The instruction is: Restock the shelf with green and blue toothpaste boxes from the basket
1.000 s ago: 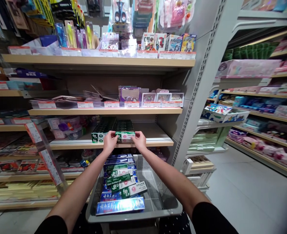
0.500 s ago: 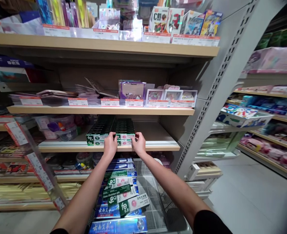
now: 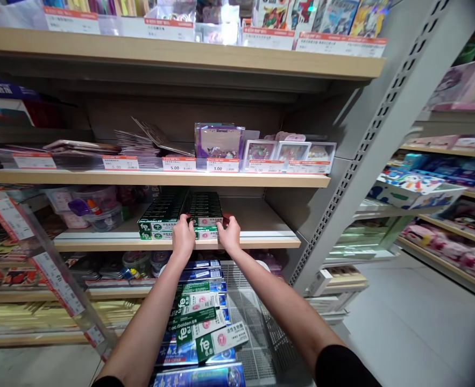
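Two side-by-side rows of green-and-white toothpaste boxes, a left row (image 3: 164, 207) and a right row (image 3: 205, 203), lie stacked on the low shelf (image 3: 257, 234). My left hand (image 3: 184, 236) is closed at the left end of the right row's front toothpaste box (image 3: 210, 221). At its other end my right hand (image 3: 229, 235) pinches with bent fingers. Both hands' far fingertips are partly hidden behind the boxes. Below my arms, a grey perforated basket (image 3: 257, 333) holds loose green-and-white toothpaste boxes (image 3: 222, 340) on top of blue boxes (image 3: 199, 376).
Above is a shelf edge (image 3: 160, 178) with price tags and clear-cased goods. Plastic tubs (image 3: 100, 207) stand left of the toothpaste. A slotted grey upright (image 3: 366, 150) rises at the right. A slanted price-tag strip (image 3: 57, 274) juts out at the left.
The view has shifted slightly nearer to the shelves and lower. Both hands remain at the ends of the right row, with the fingers reaching a little farther back along the boxes.
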Action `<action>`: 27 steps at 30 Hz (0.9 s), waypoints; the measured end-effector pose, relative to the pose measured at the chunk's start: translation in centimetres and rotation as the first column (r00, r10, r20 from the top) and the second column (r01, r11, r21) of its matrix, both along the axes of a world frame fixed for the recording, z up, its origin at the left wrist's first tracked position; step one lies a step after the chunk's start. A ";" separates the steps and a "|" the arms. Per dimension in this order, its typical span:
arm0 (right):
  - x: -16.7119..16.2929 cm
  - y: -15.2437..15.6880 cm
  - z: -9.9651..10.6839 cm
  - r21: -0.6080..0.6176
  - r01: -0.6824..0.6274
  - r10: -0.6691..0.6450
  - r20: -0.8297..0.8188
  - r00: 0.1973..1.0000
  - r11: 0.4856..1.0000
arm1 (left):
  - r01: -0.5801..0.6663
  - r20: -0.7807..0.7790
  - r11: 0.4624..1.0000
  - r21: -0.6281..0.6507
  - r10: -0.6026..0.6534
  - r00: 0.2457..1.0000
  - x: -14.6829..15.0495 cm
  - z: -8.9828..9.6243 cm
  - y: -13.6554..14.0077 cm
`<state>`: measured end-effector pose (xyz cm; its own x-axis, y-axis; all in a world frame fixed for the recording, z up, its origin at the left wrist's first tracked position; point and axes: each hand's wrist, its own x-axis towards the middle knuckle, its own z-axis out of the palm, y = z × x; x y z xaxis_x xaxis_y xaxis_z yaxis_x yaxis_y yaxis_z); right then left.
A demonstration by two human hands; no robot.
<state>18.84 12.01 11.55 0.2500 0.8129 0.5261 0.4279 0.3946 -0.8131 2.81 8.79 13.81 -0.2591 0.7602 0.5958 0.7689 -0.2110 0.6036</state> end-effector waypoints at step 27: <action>3.4 -21.2 -5.5 -0.245 -0.521 0.558 0.120 0.821 0.818 | 0.462 0.408 0.783 -0.417 -0.293 0.865 -7.7 -9.5 -21.1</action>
